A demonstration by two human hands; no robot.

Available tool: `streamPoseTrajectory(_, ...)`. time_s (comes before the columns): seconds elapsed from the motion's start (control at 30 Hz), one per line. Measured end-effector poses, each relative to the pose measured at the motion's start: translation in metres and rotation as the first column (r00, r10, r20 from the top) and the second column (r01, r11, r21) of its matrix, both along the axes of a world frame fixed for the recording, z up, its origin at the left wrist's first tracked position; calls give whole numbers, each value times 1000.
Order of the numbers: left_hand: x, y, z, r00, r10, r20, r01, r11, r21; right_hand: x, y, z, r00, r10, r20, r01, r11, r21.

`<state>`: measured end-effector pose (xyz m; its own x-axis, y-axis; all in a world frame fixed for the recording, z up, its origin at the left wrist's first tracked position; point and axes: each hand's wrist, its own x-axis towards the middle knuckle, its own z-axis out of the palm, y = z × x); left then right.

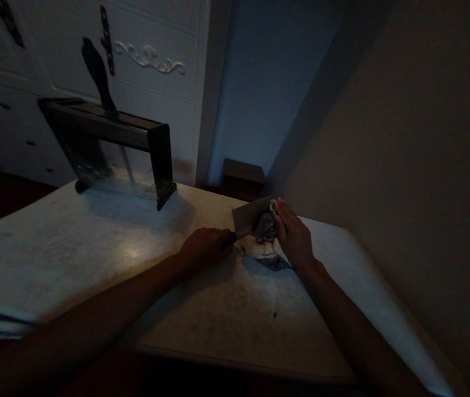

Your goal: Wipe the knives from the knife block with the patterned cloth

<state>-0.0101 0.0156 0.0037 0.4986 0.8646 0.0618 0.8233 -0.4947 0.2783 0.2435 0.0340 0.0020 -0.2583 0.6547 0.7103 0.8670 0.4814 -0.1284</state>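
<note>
My left hand (206, 245) is closed round the dark handle of a cleaver (246, 217). The broad blade is raised above the tabletop and points away to the right. Against the blade's right part, my right hand (296, 234) presses a crumpled cloth (265, 227), grey in places and cream in others. Its lower folds hang by the table surface; whether they touch it I cannot tell. The fingers of my right hand are bent over the cloth's upper edge, and part of the blade is hidden behind cloth and fingers.
A black-framed knife stand (158, 138) with clear panels stands at the table's back left, a dark-handled tool (97, 71) upright in it. Behind are white cabinet doors (152, 33) and a small brown box (243, 171). A wall (404, 138) borders the pale table (135, 220) on the right.
</note>
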Motion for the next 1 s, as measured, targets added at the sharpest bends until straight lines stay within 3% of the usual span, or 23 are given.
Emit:
streamPoseTrajectory(0.13,-1,1,0,999,24,43,-24,1000,-10,9,2,-2,990,-94,-106,85,993,-87)
streamPoseTrajectory(0.33,-2,4,-3,982,61,177,-56,998,-32,11,1,-4,961,-116,-251,74,983,-171)
streamPoseTrajectory(0.53,-5,11,-10,902,72,426,-46,996,-73,12,2,-6,927,-231,-295,124,932,-342)
streamPoseTrajectory(0.67,-5,15,-15,861,91,500,-58,995,-82,15,5,-7,922,-253,-293,118,905,-409)
streamPoseTrajectory(0.87,-6,16,-14,821,127,557,-76,991,-114,16,6,-10,929,-200,-311,83,933,-351)
streamPoseTrajectory(1.0,-7,18,-13,813,152,563,-102,988,-120,12,1,-12,925,-111,-364,60,987,-149)
